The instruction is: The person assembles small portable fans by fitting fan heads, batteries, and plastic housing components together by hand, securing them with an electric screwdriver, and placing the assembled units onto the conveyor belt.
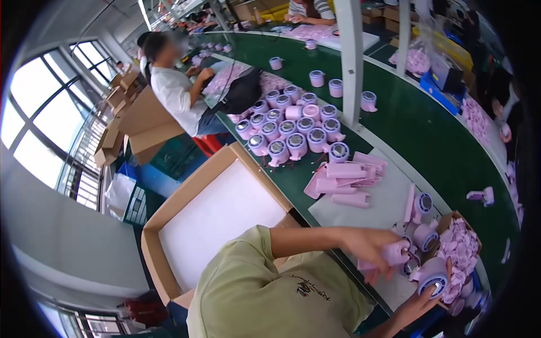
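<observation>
My left hand [366,248] reaches across the work surface, its fingers closed around a pink hair dryer body [396,252] with a handle-like pink piece beside it. In my right hand [418,304] is a pink hair dryer head [433,277] with a purple ring and shiny round end facing up. Between the hands, several more pink heads [424,236] lie close together with dark wires among them. A pile of pink handle shells [349,177] rests on the pale mat [332,215], beyond my left forearm.
Rows of pink dryer heads [296,143] stand on the green bench. A carton of small pink parts [457,248] sits at the right. A large open carton [152,248] is beside me. A white post [350,67] rises by the belt; a seated person [174,90] works further along.
</observation>
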`<state>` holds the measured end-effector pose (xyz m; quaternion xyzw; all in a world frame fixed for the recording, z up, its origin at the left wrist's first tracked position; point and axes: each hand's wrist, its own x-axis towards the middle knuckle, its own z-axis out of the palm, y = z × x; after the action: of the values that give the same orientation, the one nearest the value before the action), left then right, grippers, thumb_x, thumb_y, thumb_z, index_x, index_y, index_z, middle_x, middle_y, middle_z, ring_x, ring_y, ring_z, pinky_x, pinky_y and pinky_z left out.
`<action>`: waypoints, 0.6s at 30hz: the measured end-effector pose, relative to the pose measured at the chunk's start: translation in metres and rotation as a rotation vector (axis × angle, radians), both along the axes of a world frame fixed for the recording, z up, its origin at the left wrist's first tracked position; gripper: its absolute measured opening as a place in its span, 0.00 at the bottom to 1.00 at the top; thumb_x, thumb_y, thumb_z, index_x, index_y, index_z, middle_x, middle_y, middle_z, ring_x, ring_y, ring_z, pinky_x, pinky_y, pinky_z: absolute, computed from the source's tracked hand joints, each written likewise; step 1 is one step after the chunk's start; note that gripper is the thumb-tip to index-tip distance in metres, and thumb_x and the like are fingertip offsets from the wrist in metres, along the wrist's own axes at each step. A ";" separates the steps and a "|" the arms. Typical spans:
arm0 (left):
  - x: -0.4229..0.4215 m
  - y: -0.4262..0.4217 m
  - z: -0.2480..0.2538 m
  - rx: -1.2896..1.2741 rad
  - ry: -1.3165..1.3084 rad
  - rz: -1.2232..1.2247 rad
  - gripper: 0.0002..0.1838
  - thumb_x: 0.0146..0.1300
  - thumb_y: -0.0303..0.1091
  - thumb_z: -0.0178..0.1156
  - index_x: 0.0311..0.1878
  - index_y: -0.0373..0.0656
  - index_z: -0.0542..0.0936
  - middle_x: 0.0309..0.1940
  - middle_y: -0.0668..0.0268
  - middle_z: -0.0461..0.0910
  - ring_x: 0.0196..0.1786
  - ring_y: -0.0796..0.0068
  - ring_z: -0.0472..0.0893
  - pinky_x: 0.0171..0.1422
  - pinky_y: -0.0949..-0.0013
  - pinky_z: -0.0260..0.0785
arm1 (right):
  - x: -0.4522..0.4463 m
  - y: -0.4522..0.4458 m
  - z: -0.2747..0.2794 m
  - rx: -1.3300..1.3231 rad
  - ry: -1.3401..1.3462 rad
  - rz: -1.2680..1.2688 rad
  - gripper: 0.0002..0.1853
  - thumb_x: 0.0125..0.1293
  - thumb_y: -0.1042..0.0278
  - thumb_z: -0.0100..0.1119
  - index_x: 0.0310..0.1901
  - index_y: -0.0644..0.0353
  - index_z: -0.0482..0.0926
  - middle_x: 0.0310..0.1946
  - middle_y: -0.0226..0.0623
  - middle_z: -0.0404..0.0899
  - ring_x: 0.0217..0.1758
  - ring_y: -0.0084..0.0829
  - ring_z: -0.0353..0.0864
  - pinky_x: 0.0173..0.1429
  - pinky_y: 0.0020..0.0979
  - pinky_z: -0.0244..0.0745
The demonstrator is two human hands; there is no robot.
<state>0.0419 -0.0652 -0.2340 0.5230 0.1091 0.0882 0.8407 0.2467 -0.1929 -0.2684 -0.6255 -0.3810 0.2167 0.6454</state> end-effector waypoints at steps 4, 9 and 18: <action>0.003 -0.030 -0.005 -0.007 0.005 0.032 0.19 0.65 0.34 0.61 0.54 0.36 0.69 0.34 0.61 0.84 0.25 0.74 0.83 0.25 0.73 0.75 | -0.011 0.018 0.018 -0.059 -0.219 0.315 0.30 0.69 0.53 0.52 0.62 0.71 0.68 0.62 0.46 0.69 0.64 0.38 0.68 0.67 0.35 0.60; 0.003 -0.042 0.000 -0.057 0.121 0.025 0.15 0.73 0.40 0.53 0.47 0.36 0.76 0.33 0.63 0.84 0.23 0.78 0.80 0.23 0.75 0.71 | -0.008 0.008 0.031 -0.218 0.009 0.523 0.30 0.64 0.52 0.59 0.60 0.68 0.71 0.56 0.43 0.74 0.56 0.33 0.73 0.60 0.33 0.66; 0.022 -0.042 -0.019 -0.216 -0.199 -0.055 0.34 0.70 0.53 0.54 0.69 0.35 0.65 0.36 0.60 0.79 0.25 0.79 0.71 0.31 0.73 0.64 | 0.030 -0.011 0.055 -0.085 -0.324 0.140 0.22 0.59 0.71 0.66 0.55 0.62 0.78 0.43 0.40 0.80 0.38 0.33 0.78 0.44 0.31 0.73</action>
<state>0.0643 -0.1068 -0.2528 0.4211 0.0199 0.1043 0.9008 0.2763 -0.2035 -0.2129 -0.6509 -0.5131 0.1732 0.5321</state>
